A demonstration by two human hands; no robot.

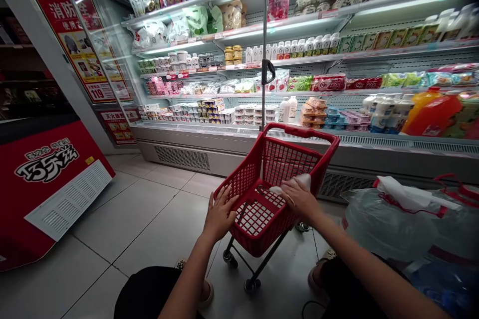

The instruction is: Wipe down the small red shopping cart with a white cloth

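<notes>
Lower centre: left hand (220,212), fingers spread, on red cart (251,242); right hand (298,198) grips white cloth (304,180); hard pushing could roll the cart.

The lattice-walled plastic shopping cart (290,159) is red, the crumpled thin wipe (306,180) white, the boxy chest freezer (22,209) red with black-edged white lettering (48,165) and a white slatted grille (69,200), and the tiled floor (149,224) grey with dark lines.
</notes>
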